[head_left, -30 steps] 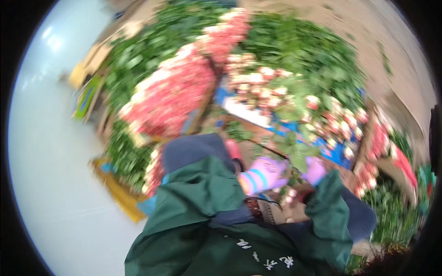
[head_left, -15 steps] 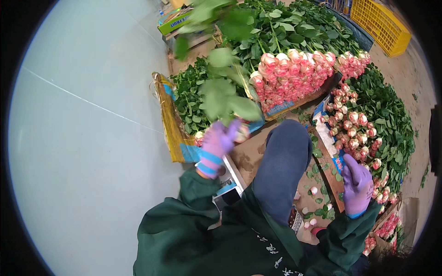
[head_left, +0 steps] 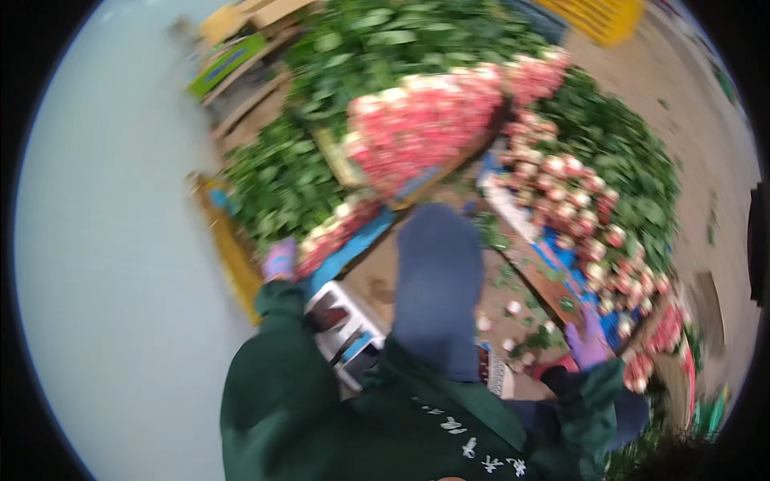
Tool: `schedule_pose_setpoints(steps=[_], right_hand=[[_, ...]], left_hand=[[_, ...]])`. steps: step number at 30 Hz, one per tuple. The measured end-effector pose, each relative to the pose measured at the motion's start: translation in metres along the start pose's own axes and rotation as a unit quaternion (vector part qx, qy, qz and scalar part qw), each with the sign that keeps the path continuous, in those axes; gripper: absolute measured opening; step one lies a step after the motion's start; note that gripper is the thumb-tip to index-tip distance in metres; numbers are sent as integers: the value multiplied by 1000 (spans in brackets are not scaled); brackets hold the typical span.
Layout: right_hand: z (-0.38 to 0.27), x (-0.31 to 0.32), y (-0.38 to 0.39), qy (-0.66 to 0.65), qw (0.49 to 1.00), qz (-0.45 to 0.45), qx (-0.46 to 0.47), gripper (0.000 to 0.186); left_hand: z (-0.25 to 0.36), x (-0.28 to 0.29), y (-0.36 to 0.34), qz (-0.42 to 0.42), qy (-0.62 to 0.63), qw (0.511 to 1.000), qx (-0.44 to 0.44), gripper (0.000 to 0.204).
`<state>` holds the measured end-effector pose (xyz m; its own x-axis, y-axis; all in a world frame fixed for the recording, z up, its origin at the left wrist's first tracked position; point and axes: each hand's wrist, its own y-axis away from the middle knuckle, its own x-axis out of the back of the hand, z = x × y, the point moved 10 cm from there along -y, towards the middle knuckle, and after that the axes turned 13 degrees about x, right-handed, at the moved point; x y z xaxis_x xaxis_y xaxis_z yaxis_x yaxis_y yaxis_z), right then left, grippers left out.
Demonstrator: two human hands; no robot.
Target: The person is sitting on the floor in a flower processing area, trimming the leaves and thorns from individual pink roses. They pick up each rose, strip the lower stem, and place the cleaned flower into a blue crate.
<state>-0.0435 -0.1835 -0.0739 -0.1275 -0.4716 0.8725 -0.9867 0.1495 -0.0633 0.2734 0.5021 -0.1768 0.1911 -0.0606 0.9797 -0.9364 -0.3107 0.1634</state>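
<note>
My left hand (head_left: 281,258), in a purple glove, is at the near left end of a leafy bunch of pink-and-white roses (head_left: 341,228) in the left box. Blur and leaves hide its fingers, so I cannot tell whether it holds a stem. My right hand (head_left: 591,343), gloved alike, is low beside the blue lining of the right box (head_left: 553,264). Its thumb and fingers look apart, with nothing visible between them. Just beyond it lies a heap of looser roses (head_left: 573,196), blooms toward me and leaves to the right.
A large stack of roses (head_left: 425,120) fills the box ahead. Cardboard edging (head_left: 224,248) stands at left along the pale grey surface (head_left: 120,240). A white printed box (head_left: 345,321) is by my knee (head_left: 439,280). Fallen petals and leaves (head_left: 513,321) litter the floor. A yellow crate (head_left: 597,16) stands far right.
My left hand has moved left and down to the left bunch; the leafy rose stem it held up is no longer raised. My right hand has dropped lower. The whole view has shifted.
</note>
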Motion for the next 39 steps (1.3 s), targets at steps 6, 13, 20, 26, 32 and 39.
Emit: schedule_pose_setpoints(steps=[6,13,20,26,32,39], right_hand=[[153,-67,7,-140,973,-9,-183,64],[224,-74,-22,-419,781,255,-388,58],[220,-32,-103,-32,903,6,-428,69],[270,-55,-106,-92,896,64,-429,58],[285,-8,-115,6,916,55,-398,47],[249,130,-119,-410,768,450,-197,24]], left_hand=[[95,228,57,109,330,938,-12,52],[458,330,322,-45,349,775,-524,30],[575,227,343,-46,151,796,-584,31],[611,214,365,-41,122,778,-615,33],[614,205,363,-52,114,780,-613,35],[601,213,367,-35,120,775,-619,32]])
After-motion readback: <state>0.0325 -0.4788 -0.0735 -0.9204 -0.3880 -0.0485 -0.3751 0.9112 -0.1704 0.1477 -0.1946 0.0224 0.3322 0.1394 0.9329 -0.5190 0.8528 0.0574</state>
